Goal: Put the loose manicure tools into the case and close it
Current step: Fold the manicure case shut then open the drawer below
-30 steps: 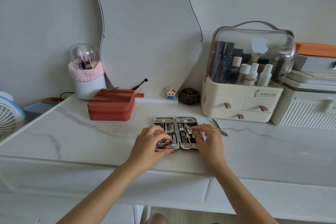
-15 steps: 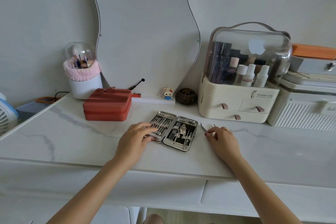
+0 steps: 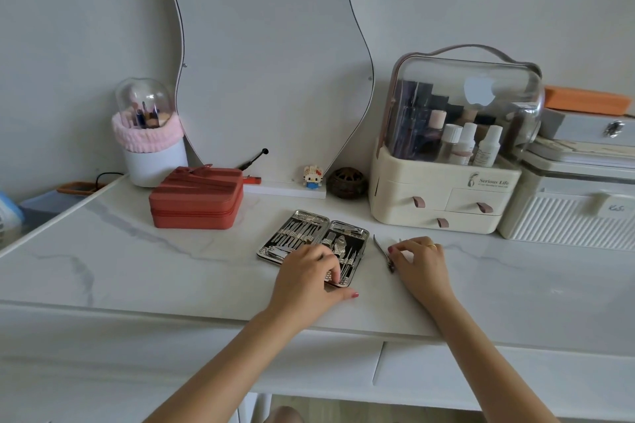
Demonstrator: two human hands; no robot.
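The open silver manicure case (image 3: 302, 233) lies askew on the white marble tabletop (image 3: 171, 268), with several metal tools strapped into both black-lined halves. My left hand (image 3: 309, 280) covers the near corner of its right half, fingers curled over the edge and thumb on the table in front. To the right of the case a loose slim metal tool (image 3: 380, 245) lies on the table. My right hand (image 3: 421, 261), wearing a ring, has its fingertips curled onto that tool's near end. A second thin tip shows just above the fingers.
A red zipped box (image 3: 197, 197) stands to the back left, with a white brush holder (image 3: 151, 144) behind it. A cream cosmetics organiser (image 3: 443, 189) and a white ribbed box (image 3: 567, 213) stand at the back right. A wavy mirror (image 3: 271, 62) leans on the wall.
The case has turned askew. My left hand slid from its left half to the near corner of the right half. My right hand left the case and settled on the loose tool.
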